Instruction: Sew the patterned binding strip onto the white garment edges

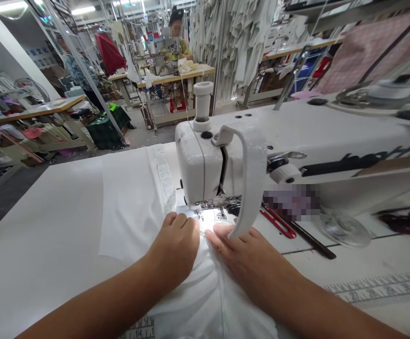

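A white sewing machine (pixel 297 141) stands on a white table (pixel 31 245). White fabric (pixel 130 207) with a lace-trimmed edge (pixel 165 179) lies under its needle area (pixel 208 214), which is lit. My left hand (pixel 176 245) rests on the fabric just left of the needle, fingers curled and pressed down. My right hand (pixel 238 256) lies flat on the fabric just right of the needle, fingers stretched toward the presser foot. A white lace strip (pixel 252 183) loops down from the machine's head onto my right hand.
Red thread snips (pixel 277 223) and a dark rod (pixel 314 242) lie right of the needle, near a clear bobbin disc (pixel 342 228). A measuring tape (pixel 378 287) runs along the table at right. Other people work at sewing tables (pixel 176 73) farther back.
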### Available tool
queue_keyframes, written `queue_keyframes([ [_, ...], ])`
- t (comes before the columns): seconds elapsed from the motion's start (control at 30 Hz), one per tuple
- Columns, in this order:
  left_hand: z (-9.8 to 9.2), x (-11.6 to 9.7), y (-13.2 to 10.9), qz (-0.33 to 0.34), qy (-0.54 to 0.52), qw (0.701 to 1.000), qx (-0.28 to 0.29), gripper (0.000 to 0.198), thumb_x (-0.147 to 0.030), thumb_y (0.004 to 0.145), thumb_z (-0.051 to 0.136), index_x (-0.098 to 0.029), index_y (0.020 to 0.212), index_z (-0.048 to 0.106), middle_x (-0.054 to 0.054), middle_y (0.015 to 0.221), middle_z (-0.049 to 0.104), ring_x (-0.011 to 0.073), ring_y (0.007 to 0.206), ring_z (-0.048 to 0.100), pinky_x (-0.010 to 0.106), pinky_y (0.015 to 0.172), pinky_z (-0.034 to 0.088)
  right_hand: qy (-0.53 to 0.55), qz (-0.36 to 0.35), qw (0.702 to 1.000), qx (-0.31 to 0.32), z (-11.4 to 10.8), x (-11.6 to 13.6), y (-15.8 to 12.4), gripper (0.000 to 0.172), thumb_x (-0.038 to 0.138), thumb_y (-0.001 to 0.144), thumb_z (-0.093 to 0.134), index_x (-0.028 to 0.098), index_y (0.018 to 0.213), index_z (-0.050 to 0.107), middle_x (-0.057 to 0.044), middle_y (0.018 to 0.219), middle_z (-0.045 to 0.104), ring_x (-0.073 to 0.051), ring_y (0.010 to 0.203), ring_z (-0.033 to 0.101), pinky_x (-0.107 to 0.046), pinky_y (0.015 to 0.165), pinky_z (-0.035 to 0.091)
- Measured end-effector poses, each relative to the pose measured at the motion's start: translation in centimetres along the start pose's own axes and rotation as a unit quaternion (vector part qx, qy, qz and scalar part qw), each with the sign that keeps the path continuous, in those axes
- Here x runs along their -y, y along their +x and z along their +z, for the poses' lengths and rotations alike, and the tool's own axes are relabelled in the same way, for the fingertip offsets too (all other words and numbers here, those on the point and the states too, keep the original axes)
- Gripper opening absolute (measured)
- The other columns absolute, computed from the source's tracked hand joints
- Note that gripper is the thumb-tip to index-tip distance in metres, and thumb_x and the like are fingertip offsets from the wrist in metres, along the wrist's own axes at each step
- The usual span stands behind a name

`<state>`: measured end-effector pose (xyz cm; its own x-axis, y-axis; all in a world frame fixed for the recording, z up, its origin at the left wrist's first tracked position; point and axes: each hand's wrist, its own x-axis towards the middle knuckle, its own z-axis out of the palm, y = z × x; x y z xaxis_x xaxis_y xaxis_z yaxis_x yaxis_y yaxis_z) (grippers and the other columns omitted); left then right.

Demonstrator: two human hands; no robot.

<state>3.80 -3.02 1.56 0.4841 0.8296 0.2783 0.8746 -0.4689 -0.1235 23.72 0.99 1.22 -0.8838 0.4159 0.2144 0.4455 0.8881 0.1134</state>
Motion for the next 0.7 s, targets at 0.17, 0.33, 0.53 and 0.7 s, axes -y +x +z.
queue_keyframes([
  [0.17, 0.2, 0.0, 0.0, -0.007, 0.002, 1.0, -0.001, 0.019, 0.001, 0.069, 0.05, -0.018, 0.068, 0.052, 0.003, 0.066, 0.047, 0.021, 0.066, 0.043, 0.039, 0.068, 0.038, 0.011, 0.009, 0.999, 0.04, 0.2, -0.1, 0.1, 0.06, 0.005, 0.061, 0.052, 0.014, 0.121, 0.053, -0.009, 0.095, 0.058, -0.023, 0.077, 0.05, -0.038, 0.062, 0.035],
  [0.33, 0.0, 0.7, 0.1, -0.029, -0.01, 1.0, 0.005, 0.019, -0.003, 0.078, 0.048, -0.015, 0.087, 0.06, 0.005, 0.074, 0.054, 0.0221, 0.071, 0.048, 0.042, 0.073, 0.04, 0.016, 0.017, 0.998, 0.063, 0.5, -0.4, 0.4, 0.06, 0.003, 0.064, 0.052, 0.016, 0.122, 0.05, -0.004, 0.082, 0.055, -0.023, 0.071, 0.046, -0.038, 0.059, 0.032],
  [0.53, -0.7, 1.0, -0.1, -0.042, -0.024, 0.999, -0.015, 0.034, -0.006, 0.082, 0.05, -0.012, 0.115, 0.056, 0.011, 0.102, 0.061, 0.0282, 0.094, 0.053, 0.047, 0.085, 0.042, 0.073, 0.031, 0.994, 0.082, 0.3, -0.8, 0.8, 0.054, 0.005, 0.068, 0.054, 0.019, 0.12, 0.05, -0.002, 0.082, 0.057, -0.022, 0.076, 0.049, -0.035, 0.061, 0.034],
  [0.7, 0.2, -0.1, 0.1, 0.0, -0.087, 0.996, -0.001, 0.021, -0.002, 0.084, 0.043, -0.014, 0.091, 0.059, 0.008, 0.086, 0.058, 0.0233, 0.085, 0.055, 0.041, 0.08, 0.05, 0.084, 0.032, 0.987, 0.13, -0.8, -0.4, 1.0, 0.064, 0.006, 0.059, 0.058, 0.013, 0.122, 0.05, -0.007, 0.091, 0.059, -0.026, 0.084, 0.051, -0.039, 0.07, 0.038],
])
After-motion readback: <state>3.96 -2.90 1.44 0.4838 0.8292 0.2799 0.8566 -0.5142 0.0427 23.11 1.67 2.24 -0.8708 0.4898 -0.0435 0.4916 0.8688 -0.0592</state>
